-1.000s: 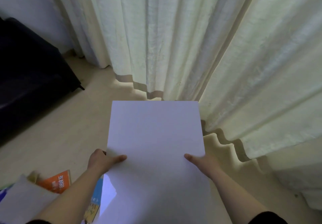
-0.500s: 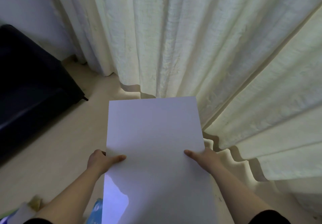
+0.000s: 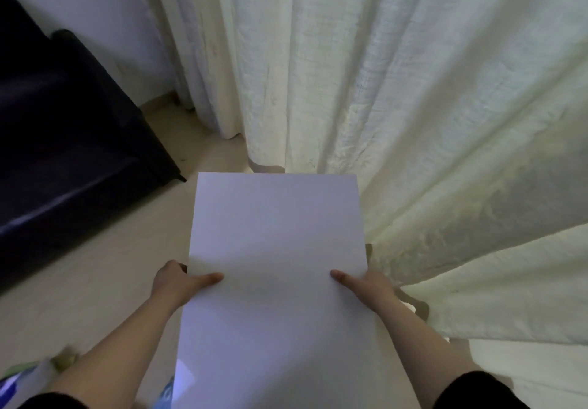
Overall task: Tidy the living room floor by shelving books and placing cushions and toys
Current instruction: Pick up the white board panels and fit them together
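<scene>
The left hand (image 3: 178, 281) and the right hand (image 3: 366, 284) each pinch a side edge of a white flat thing (image 3: 276, 243). The thumbs lie on top and the other fingers are hidden under it. It is held out above the floor (image 3: 95, 281), not put away yet, and no shelf shows. It looks plain, smooth and stiff, maybe a big book. Blurry coloured things (image 3: 28, 377) lie by the left arm, so more tidying seems left. The curtain (image 3: 381, 74) hangs just ahead.

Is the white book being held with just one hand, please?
No, the left hand and the right hand each grip a side edge of the white book, thumbs on top.
</scene>
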